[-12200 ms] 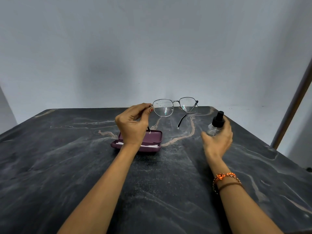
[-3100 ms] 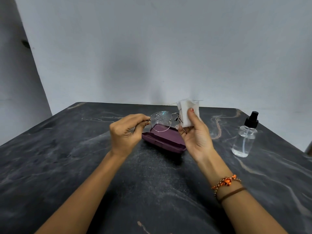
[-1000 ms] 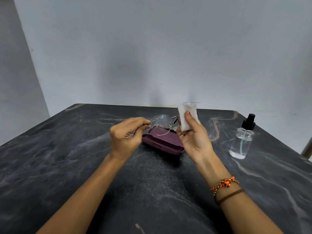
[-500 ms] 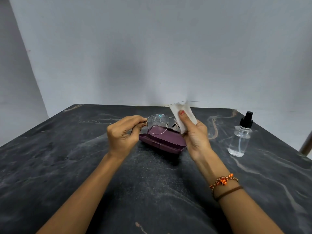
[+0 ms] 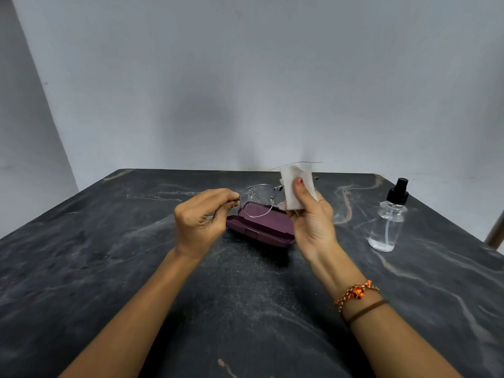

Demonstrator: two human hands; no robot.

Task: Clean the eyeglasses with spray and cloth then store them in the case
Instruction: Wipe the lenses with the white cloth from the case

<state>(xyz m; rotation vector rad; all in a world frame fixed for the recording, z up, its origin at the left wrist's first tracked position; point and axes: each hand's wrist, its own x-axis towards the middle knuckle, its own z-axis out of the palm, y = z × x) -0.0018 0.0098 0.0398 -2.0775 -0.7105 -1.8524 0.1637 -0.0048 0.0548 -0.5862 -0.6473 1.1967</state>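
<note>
My left hand (image 5: 201, 216) pinches the left hinge of the thin metal eyeglasses (image 5: 256, 200), held above the table. Spray droplets dot the left lens. My right hand (image 5: 311, 219) grips a white cloth (image 5: 293, 186) folded over the right lens, thumb pressing on the near side; that lens is hidden by the cloth. The open maroon case (image 5: 261, 227) lies on the table just below and behind the glasses. The clear spray bottle (image 5: 388, 219) with a black pump stands upright to the right, apart from both hands.
The dark marble table (image 5: 109, 268) stretches wide on the left and in front. A pale wall rises behind its far edge. A metal post (image 5: 495, 230) stands beyond the right edge.
My right thumb has shifted slightly on the cloth over the right lens. The glasses stay in about the same place above the case. The bottle has not moved.
</note>
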